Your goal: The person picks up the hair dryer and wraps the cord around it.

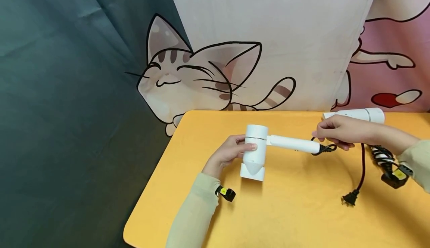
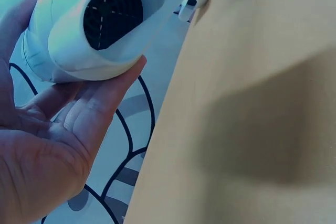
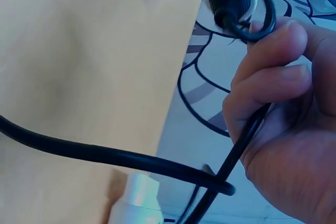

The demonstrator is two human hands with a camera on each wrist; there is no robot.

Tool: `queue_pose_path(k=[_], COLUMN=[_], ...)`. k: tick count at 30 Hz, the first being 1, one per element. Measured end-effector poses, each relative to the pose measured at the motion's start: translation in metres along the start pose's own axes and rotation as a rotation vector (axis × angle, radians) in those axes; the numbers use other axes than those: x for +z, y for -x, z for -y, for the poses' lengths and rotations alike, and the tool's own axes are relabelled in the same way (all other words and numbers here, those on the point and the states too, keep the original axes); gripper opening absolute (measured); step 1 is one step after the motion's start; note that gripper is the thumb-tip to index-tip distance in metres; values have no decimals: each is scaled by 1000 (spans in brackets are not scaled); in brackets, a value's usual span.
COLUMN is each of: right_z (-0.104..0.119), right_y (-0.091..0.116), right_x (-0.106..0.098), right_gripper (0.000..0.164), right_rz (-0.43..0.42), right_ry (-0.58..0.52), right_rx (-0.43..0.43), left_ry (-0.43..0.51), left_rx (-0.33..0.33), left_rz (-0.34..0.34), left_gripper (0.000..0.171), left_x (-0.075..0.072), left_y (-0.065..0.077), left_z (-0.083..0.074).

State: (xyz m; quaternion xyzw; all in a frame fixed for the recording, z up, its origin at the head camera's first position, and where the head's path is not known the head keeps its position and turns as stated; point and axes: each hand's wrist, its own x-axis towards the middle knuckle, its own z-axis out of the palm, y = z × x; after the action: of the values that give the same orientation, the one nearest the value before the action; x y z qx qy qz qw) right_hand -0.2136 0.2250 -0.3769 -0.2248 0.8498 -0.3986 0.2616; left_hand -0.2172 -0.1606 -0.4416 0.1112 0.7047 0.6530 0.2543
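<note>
A white hair dryer point(image 1: 256, 152) is in my left hand point(image 1: 228, 151), thumb across the barrel and fingers on its other side. Its handle points right. The left wrist view shows the dark grille point(image 2: 113, 13) inside the dryer's end, with my fingers against the shell below. From the handle's end comes a black power cord point(image 3: 252, 129), looped close to the handle. My right hand point(image 1: 346, 130) grips this cord with curled fingers, just right of the handle. A two-pin plug point(image 1: 350, 197) on a length of black cord shows below my right hand.
Behind my right hand, a second white hair dryer point(image 1: 374, 115) lies at the back of the yellow table point(image 1: 285, 218). A bundled cord point(image 1: 383, 154) sits by my right wrist. Cartoon-printed fabric point(image 1: 302, 35) hangs behind the table; a dark curtain point(image 1: 67, 109) is at left.
</note>
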Motion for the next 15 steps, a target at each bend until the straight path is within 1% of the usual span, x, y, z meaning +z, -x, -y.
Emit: queue_pose_path(k=[2, 5, 9, 15], right_z=[3, 8, 15, 23], right_y=[2, 4, 6, 9], right_x=[-1, -3, -4, 0], right_gripper=[32, 32, 26, 20], right_rz=[-17, -61, -122, -184], right_ry=[17, 76, 154, 131], right_rx=[-10, -43, -80, -86], left_ry=[0, 3, 10, 16], left_rx=[8, 22, 36, 53], left_rz=[-19, -43, -93, -174], left_gripper=[51, 51, 51, 52], left_x=[1, 1, 2, 3], left_y=[-1, -1, -3, -6], left_z=[-2, -4, -4, -7])
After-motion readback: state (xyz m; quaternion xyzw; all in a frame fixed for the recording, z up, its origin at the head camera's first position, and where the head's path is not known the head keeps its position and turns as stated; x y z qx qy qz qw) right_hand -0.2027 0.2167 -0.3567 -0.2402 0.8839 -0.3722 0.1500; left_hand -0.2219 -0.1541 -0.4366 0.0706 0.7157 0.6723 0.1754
